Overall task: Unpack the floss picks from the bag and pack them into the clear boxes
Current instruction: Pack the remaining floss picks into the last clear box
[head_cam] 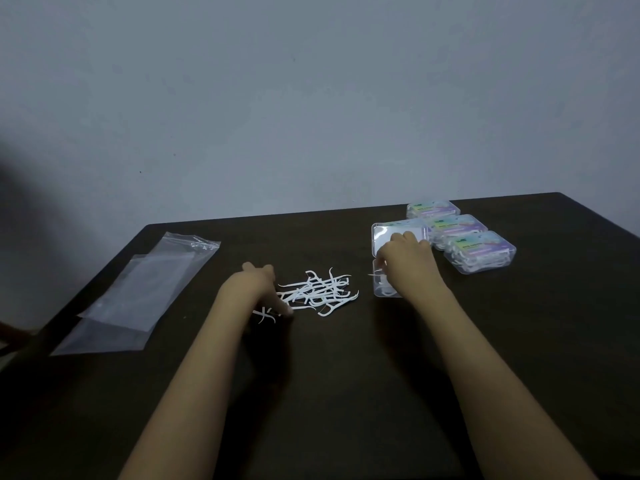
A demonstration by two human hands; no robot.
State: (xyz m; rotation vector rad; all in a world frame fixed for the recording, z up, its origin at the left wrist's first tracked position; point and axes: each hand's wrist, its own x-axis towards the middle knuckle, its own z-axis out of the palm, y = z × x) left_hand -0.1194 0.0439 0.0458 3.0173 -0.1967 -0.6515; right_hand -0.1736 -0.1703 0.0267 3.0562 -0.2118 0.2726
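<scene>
A loose pile of white floss picks (pixel 320 292) lies on the dark table (pixel 346 393) near the middle. My left hand (pixel 258 287) rests at the pile's left edge, fingers down on a few picks. My right hand (pixel 407 263) is over an open clear box (pixel 382 287), its fingers pinching floss picks at the box's mouth. The box's lid (pixel 391 233) stands open behind the hand. Three closed clear boxes (pixel 479 252) with coloured labels, filled with picks, sit in a row to the right. The bags (pixel 138 292) lie flat and empty at the left.
A pale wall rises behind the table's far edge (pixel 277 214). The table's left edge runs diagonally past the bags. A dark object (pixel 14 336) shows at the far left beyond the table.
</scene>
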